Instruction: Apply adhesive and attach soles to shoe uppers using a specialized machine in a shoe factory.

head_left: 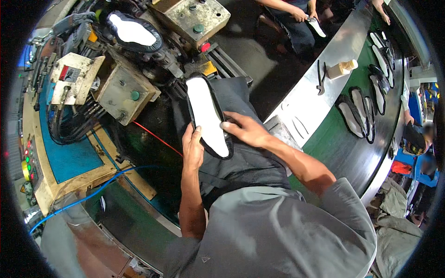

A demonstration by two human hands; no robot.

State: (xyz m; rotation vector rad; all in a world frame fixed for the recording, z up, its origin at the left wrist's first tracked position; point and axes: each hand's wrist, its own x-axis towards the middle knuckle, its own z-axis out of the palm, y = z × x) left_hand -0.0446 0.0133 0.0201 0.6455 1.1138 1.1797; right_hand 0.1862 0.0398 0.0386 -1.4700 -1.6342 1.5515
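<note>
A black shoe upper (207,111) with a white insole board facing up rests over my lap, its long side running away from me. My left hand (193,147) grips its left edge, the thumb lying against the white sole. From the right, my right hand (245,131) holds the opposite edge, thumb on the white board and fingers along the black rim. Ahead on the left, a second upper with a white sole (132,31) sits sole-up on the machine (160,60).
Left stand control boxes (125,95), hoses and a blue-topped bench (74,160). On the right runs a green conveyor (320,139) carrying several shoe uppers (357,111). Pincers (321,78) and a bottle (342,69) lie on its metal ledge. Another person's hands (300,15) hold a white-soled piece ahead.
</note>
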